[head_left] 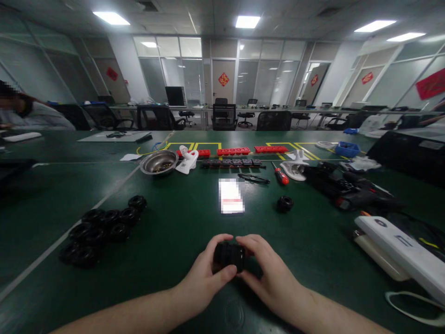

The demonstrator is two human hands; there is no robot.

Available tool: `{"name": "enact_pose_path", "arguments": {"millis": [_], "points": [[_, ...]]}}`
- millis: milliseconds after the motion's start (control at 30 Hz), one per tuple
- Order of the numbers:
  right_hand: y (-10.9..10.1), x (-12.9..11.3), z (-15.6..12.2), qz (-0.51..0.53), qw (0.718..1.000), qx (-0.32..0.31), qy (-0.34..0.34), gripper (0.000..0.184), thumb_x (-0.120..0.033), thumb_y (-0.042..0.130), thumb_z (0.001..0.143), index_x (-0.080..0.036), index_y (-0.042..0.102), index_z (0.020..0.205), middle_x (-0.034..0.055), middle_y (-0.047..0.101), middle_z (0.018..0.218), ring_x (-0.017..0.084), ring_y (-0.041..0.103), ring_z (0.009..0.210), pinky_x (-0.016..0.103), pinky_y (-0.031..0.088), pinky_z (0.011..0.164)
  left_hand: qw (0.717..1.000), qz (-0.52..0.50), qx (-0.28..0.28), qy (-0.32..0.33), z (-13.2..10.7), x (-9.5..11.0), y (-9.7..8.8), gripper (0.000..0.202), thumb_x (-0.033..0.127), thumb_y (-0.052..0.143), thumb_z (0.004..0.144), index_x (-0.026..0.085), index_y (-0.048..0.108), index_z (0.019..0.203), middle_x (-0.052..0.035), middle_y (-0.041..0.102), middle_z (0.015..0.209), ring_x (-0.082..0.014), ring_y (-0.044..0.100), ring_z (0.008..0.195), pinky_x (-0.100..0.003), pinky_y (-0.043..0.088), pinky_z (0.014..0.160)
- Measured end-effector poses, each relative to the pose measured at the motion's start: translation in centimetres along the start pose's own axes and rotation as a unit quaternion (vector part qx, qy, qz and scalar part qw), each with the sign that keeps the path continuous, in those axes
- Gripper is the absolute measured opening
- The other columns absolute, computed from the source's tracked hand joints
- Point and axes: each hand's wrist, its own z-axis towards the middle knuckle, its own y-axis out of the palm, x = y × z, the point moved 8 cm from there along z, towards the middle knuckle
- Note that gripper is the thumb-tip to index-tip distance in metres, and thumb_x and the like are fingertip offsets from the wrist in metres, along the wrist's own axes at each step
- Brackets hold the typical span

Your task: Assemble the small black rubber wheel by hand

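Observation:
Both my hands meet over the green table near its front edge, around a small black round part. My left hand curls round its left side, thumb under it. My right hand closes on its right side with the fingertips over the top. A single black ring-shaped part lies further out to the right. A heap of several similar black round parts sits at the left.
A metal bowl, white holders, red strips, a red-handled screwdriver and black tools lie across the far side. A white device is at the right. A blurred card lies mid-table. Another person sits far left.

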Motion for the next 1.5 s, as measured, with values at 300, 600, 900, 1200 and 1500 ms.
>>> {"name": "enact_pose_path", "arguments": {"millis": [300, 600, 900, 1200, 1500], "points": [[0.1, 2.9, 0.1, 0.097, 0.981, -0.011, 0.166, 0.028, -0.033, 0.045, 0.081, -0.018, 0.047, 0.105, 0.0016, 0.055, 0.078, 0.014, 0.052, 0.067, 0.027, 0.044, 0.06, 0.998, 0.054, 0.016, -0.025, -0.3, -0.3, 0.0, 0.045, 0.021, 0.056, 0.075, 0.024, 0.033, 0.113, -0.0056, 0.045, 0.11, -0.0214, 0.048, 0.101, -0.037, 0.037, 0.087], [-0.1, 2.9, 0.1, 0.082, 0.986, 0.015, 0.146, 0.043, -0.021, 0.057, 0.074, -0.022, 0.04, 0.113, 0.0021, 0.056, 0.088, 0.015, 0.055, 0.08, 0.031, 0.046, 0.074, 1.0, 0.009, -0.003, -0.028, 0.1, -0.4, 0.2, 0.055, 0.039, 0.059, 0.071, 0.021, 0.029, 0.113, -0.0076, 0.046, 0.106, -0.0222, 0.05, 0.096, -0.037, 0.039, 0.082], [-0.3, 0.9, -0.2, -0.032, 0.997, -0.017, 0.07, 0.061, -0.024, 0.064, 0.068, -0.022, 0.035, 0.121, 0.0074, 0.051, 0.109, 0.021, 0.049, 0.097, 0.036, 0.041, 0.084, 0.999, 0.022, 0.024, -0.028, 0.1, 0.2, -0.1, 0.038, 0.038, 0.057, 0.072, 0.019, 0.039, 0.1, -0.0027, 0.049, 0.092, -0.0189, 0.048, 0.087, -0.033, 0.038, 0.077], [0.8, 2.6, 0.3, 0.031, 0.98, -0.085, 0.178, 0.019, -0.03, 0.044, 0.084, -0.018, 0.054, 0.093, 0.0021, 0.061, 0.077, 0.014, 0.056, 0.067, 0.025, 0.044, 0.061, 0.999, -0.004, 0.007, -0.031, -0.2, -0.9, 0.1, 0.042, 0.025, 0.058, 0.072, 0.023, 0.034, 0.106, -0.004, 0.045, 0.102, -0.0202, 0.047, 0.096, -0.036, 0.037, 0.083], [0.0, 0.8, 0.3, -0.049, 0.994, -0.046, 0.087, 0.034, -0.025, 0.059, 0.073, -0.017, 0.051, 0.105, 0.0073, 0.06, 0.096, 0.019, 0.055, 0.086, 0.034, 0.044, 0.077, 0.998, 0.044, 0.032, -0.024, -0.1, 0.0, -0.4, 0.037, 0.037, 0.055, 0.074, 0.02, 0.038, 0.102, -0.0032, 0.047, 0.093, -0.0189, 0.047, 0.089, -0.034, 0.038, 0.079]]}}
